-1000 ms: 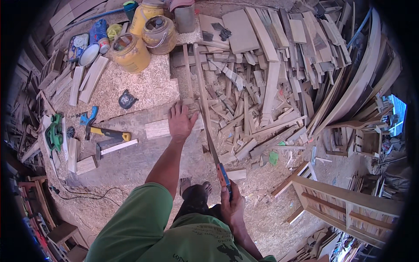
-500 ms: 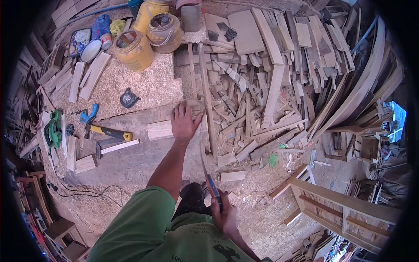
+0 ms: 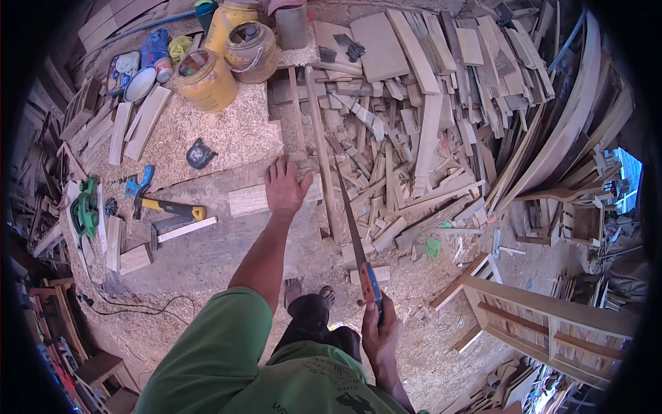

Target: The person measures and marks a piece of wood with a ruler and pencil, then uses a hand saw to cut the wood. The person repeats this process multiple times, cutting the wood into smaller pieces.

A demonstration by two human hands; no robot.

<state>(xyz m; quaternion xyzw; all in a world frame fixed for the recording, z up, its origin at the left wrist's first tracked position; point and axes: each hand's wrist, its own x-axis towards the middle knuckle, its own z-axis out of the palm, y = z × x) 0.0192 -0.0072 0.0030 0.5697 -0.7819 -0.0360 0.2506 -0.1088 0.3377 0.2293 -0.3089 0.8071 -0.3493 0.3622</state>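
Observation:
My left hand [image 3: 285, 189] lies flat with its fingers spread on a pale wooden block [image 3: 246, 201], pressing it against the worktop [image 3: 207, 265]. Part of the block is hidden under the palm, and its right end reaches out past my thumb. In my right hand [image 3: 380, 334] is a handsaw [image 3: 356, 238], gripped by its orange and blue handle. The long narrow blade points up and away, to the right of the block and apart from it. It passes over the edge of the offcut heap.
Left on the worktop lie a yellow-and-black hammer [image 3: 169, 206], a try square [image 3: 181, 230], a green power planer [image 3: 87, 210] and a black tape measure [image 3: 201, 154]. Yellow buckets [image 3: 207, 86] stand farther back. Wood offcuts [image 3: 386, 172] heap up at right; a slatted wooden frame [image 3: 545, 314] stands lower right.
My right hand has moved right and the saw has swung away from the block's end, its blade now fully in sight. My left hand stays on the block. My sandalled feet now show.

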